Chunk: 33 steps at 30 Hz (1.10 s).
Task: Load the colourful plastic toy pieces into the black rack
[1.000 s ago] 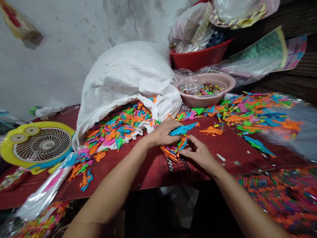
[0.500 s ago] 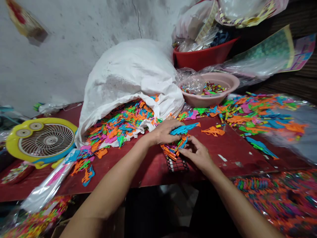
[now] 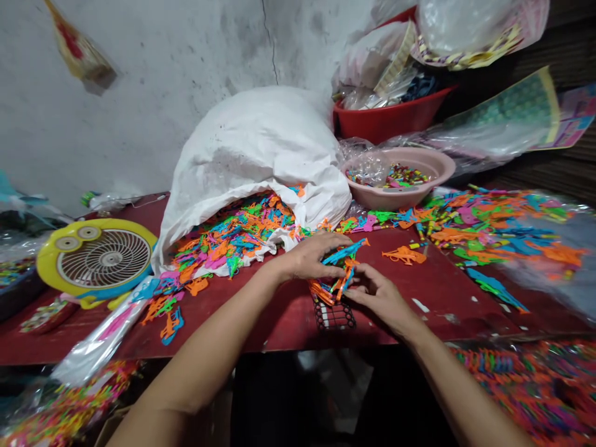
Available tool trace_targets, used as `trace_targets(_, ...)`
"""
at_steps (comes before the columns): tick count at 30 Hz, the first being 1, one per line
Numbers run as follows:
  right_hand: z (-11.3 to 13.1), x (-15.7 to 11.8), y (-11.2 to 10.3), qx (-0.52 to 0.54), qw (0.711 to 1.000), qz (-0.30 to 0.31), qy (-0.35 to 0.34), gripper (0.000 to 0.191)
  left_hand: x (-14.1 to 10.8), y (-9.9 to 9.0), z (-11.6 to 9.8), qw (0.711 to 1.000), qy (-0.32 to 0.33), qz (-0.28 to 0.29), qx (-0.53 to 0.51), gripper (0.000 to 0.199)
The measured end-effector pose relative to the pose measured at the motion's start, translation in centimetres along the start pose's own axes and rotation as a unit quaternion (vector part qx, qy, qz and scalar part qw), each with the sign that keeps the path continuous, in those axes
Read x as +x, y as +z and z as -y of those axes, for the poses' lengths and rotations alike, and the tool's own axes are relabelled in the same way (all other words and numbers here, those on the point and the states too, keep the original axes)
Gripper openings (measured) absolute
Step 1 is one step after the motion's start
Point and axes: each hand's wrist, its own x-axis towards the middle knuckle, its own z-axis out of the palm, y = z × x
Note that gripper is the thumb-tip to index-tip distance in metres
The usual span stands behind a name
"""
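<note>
Over a small black openwork basket (image 3: 335, 318) at the table's front edge, both of my hands are together. My left hand (image 3: 313, 257) is closed around a blue plastic toy gun (image 3: 347, 251), its thumb beneath the toy. From the other side, my right hand (image 3: 380, 298) pinches an orange-and-blue toy gun (image 3: 348, 273) by its end. More orange toy guns (image 3: 322, 292) lie in the basket under my left palm, partly hidden. Behind my hands, a white sack (image 3: 261, 143) lies on its side, with many mixed-colour toy guns (image 3: 246, 226) spilling from its mouth.
A yellow fan (image 3: 60, 261) and a clear plastic bag (image 3: 105, 338) are at left on the red table (image 3: 279, 323). A pink basin (image 3: 395, 195) holds small striped pieces. Loose toys (image 3: 498, 226) spread at right, with one orange toy gun (image 3: 404, 255) nearer me.
The view has shifted slightly, so the scene sits a little further right and lower. The blue toy gun in my left hand has tilted more steeply. Both hands stay over the basket.
</note>
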Motion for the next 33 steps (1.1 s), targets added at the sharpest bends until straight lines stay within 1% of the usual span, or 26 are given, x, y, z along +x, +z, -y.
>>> trace_targets(5, -0.5, 0.5, 1.1, -0.030, 0.998, -0.050, -0.026, 0.049, 0.0, -0.4, 0.1, 0.999, -0.005, 0.030, -0.010, 0.053)
trace_targets(10, -0.4, 0.1, 2.1, -0.084, 0.991, -0.090, -0.046, 0.045, -0.2, -0.8, -0.6, 0.998, -0.028, 0.049, -0.018, 0.056)
trace_targets(11, -0.3, 0.1, 2.2, -0.090, 0.990, -0.097, -0.046, 0.045, -0.4, -0.8, -0.8, 0.998, -0.035, 0.041, -0.011, 0.058)
trace_targets(13, -0.1, 0.1, 2.6, -0.097, 0.989, -0.106, -0.043, 0.045, -0.7, -0.5, -1.3, 0.999, -0.048, 0.006, 0.003, 0.058)
trace_targets(16, 0.3, 0.2, 3.3, -0.103, 0.988, -0.109, -0.045, 0.039, -1.3, 0.3, -1.8, 0.996, -0.055, -0.065, -0.004, 0.044)
trace_targets(17, 0.4, 0.3, 3.5, -0.105, 0.987, -0.112, -0.050, 0.036, -1.5, 0.5, -1.9, 0.995, -0.054, -0.078, -0.009, 0.044)
trace_targets(19, 0.5, 0.3, 4.1, -0.114, 0.983, -0.129, -0.064, 0.033, -1.8, 0.9, -2.0, 0.995, -0.050, -0.086, -0.009, 0.056)
trace_targets(21, 0.4, 0.2, 4.6, -0.129, 0.978, -0.147, -0.077, 0.033, -2.0, 1.1, -1.9, 0.996, -0.047, -0.079, 0.002, 0.065)
trace_targets(23, 0.1, 0.0, 4.9, -0.139, 0.975, -0.145, -0.090, 0.036, -2.3, 1.0, -1.7, 0.996, -0.046, -0.070, 0.010, 0.059)
trace_targets(25, -0.3, -0.2, 4.7, -0.132, 0.980, -0.111, -0.096, 0.043, -2.6, 0.7, -1.4, 0.997, -0.045, -0.058, 0.003, 0.052)
trace_targets(27, -0.9, -0.2, 4.4, -0.115, 0.987, -0.073, -0.085, 0.045, -3.0, 0.3, -1.2, 0.998, -0.049, -0.048, -0.014, 0.051)
trace_targets(30, -1.8, 0.3, 4.2, -0.102, 0.991, -0.058, -0.058, 0.034, -3.5, -0.4, -1.2, 0.996, -0.068, -0.033, -0.045, 0.054)
trace_targets(33, -2.3, 1.2, 4.6, -0.118, 0.988, -0.079, -0.066, 0.028, -3.9, -1.0, -1.2, 0.993, -0.092, -0.015, -0.071, 0.053)
